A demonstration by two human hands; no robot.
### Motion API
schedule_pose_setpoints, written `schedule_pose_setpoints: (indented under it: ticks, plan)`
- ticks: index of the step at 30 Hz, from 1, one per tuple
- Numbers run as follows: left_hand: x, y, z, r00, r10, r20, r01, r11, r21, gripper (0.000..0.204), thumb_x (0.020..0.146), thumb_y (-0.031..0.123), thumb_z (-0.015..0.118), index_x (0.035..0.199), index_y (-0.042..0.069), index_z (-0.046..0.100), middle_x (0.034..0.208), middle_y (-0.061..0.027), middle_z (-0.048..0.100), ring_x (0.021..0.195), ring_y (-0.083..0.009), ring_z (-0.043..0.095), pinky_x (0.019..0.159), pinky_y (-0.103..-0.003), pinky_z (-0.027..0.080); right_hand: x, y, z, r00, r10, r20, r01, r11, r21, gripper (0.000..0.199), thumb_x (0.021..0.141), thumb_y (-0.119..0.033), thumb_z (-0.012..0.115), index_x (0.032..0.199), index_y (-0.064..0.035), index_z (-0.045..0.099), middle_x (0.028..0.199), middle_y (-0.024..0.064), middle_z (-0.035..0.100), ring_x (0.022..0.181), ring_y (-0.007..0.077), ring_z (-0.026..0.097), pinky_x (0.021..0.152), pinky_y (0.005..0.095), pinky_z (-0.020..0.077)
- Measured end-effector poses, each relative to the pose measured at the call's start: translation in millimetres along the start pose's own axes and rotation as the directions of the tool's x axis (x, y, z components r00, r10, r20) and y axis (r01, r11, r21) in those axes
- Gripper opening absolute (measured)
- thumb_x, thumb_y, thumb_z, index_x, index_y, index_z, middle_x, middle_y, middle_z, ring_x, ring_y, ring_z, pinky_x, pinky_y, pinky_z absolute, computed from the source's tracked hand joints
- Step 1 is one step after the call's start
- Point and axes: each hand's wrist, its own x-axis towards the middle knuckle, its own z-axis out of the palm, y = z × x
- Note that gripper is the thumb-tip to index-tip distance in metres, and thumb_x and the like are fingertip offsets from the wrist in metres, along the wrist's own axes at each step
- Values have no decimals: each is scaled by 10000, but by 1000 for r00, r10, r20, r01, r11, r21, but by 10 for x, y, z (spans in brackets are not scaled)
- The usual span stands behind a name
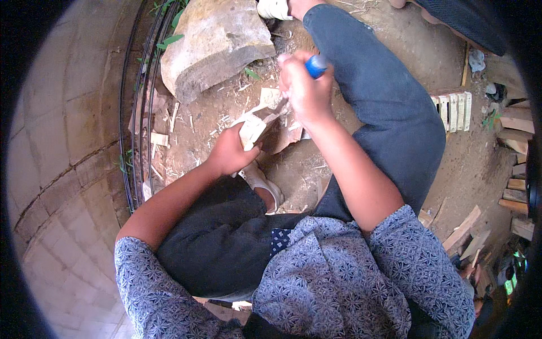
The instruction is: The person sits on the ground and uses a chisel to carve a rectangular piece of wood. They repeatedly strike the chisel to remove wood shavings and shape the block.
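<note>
My left hand (227, 151) is closed around a pale piece of wood (252, 133), holding it above the ground between my legs. In my right fist (306, 93) is a blue-handled knife (317, 66); the handle's rounded end, slightly blurred, sticks out on the upper right. Its flat blade (274, 116) comes out of the lower side of the fist and slants down to the wood's right edge, seemingly touching it. The fingers of the right hand hide the middle of the tool. Another pale wood piece (270, 96) shows just beyond the held one.
A large stone (217, 48) stands ahead, beside dark cables (148, 107) along a curved block wall (62, 147). Wood shavings litter the dirt floor (192, 127). At right lie a row of pale slats (454, 111) and cut wood pieces (516, 121). Another person's dark clothing (471, 22) shows upper right.
</note>
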Motion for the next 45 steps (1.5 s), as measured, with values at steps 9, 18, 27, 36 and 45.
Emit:
schedule_pose_setpoints:
  ticks: [9,18,27,36,45]
  plan:
    - [28,116,-12,1000,9,6,-9,1000,-13,460,775,205,720,1152,-34,605,1000,-244,699,940,-378,693,836,-413,541,-10,173,13,989,-125,76,141,959,-246,364,889,-90,643,580,-110,450,559,-65,463,487,41,408,462,268,329]
    - [26,120,-29,1000,12,-5,-13,1000,-19,476,770,217,725,1145,-49,604,1027,-253,691,963,-384,687,852,-414,535,73,-695,70,996,-46,82,28,978,209,342,901,-133,654,599,-108,495,538,-38,504,463,59,478,429,254,343]
    - [12,25,2,999,26,-29,-27,999,-30,515,753,216,729,1160,-68,591,1024,-267,687,966,-382,688,858,-414,536,-1,32,33,996,56,-74,-62,994,-85,351,874,-122,668,589,-86,466,547,-69,435,510,46,407,470,283,335]
    - [37,7,7,1000,26,3,-26,998,-58,519,745,208,731,1168,-58,593,1027,-253,692,968,-359,694,871,-404,535,-42,176,61,994,-39,103,61,974,-220,344,845,-138,698,589,-63,481,537,-47,440,527,55,421,493,290,346]
    - [-23,14,-98,996,65,-54,-71,991,-111,626,814,382,789,1232,-34,579,1037,-181,711,931,-268,700,851,-383,537,172,180,-146,956,247,-159,-253,967,-20,276,902,-262,730,750,-139,535,651,-43,526,552,54,503,516,228,392]
